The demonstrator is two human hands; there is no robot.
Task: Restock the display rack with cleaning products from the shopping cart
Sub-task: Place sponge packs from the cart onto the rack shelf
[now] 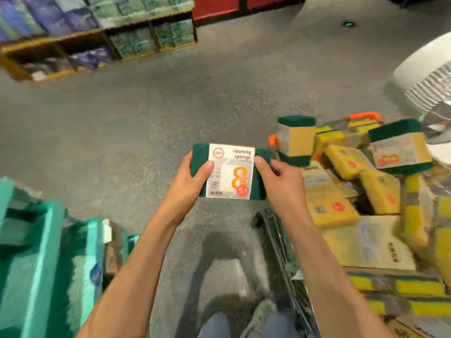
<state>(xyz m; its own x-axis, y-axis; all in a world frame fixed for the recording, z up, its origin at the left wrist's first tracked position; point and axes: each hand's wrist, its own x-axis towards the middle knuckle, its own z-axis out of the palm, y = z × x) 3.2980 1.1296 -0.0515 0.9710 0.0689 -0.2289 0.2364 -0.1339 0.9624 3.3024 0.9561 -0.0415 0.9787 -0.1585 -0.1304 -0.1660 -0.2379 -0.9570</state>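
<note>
A green cleaning sponge pack with a white label and an orange "8" is held flat over the grey floor in the middle of the view. My left hand grips its left end and my right hand grips its right end. To the right, the shopping cart with orange trim is heaped with yellow-and-green sponge packs. The wooden display rack stands at the far upper left, holding blue and green packs.
A teal bin or shelf with packaged goods sits at the lower left. A white fan stands at the right edge. A red fixture is at the back. Grey floor lies between me and the rack.
</note>
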